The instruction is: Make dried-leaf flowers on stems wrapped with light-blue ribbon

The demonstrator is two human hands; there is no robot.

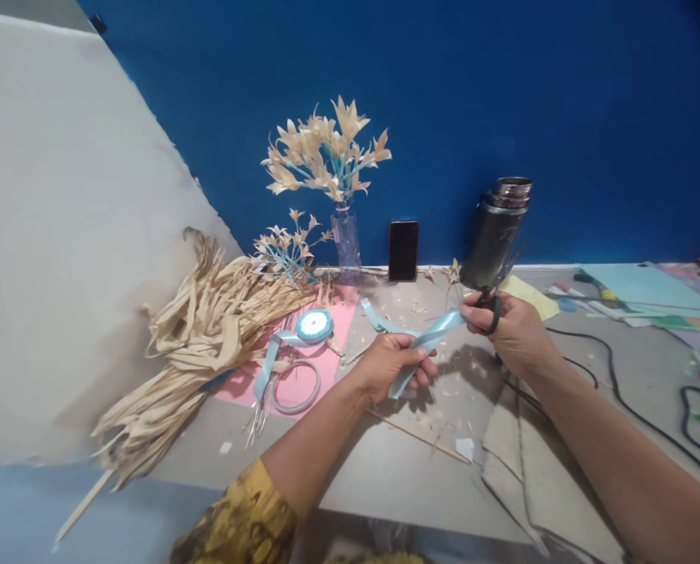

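A strip of light blue ribbon (435,334) stretches between my two hands above the table. My left hand (392,365) pinches its lower part between thumb and fingers. My right hand (511,325) has black-handled scissors (493,312) in it, and its fingertips hold the ribbon's upper end. The scissor blades point up, in front of the dark flask. Left of my hands, a ribbon spool (315,325) lies on pink paper (335,352), next to a ring of pale wire (297,388). Thin stems with small dried flowers (452,272) show just above my right hand.
Dried husks (209,337) are heaped at the left. Along the blue wall stand a flower-filled bottle (346,243), a phone (403,251) and a tilted dark flask (491,243). Black cables (614,376) and coloured papers (644,290) lie at the right, a thin stick (420,436) near the front.
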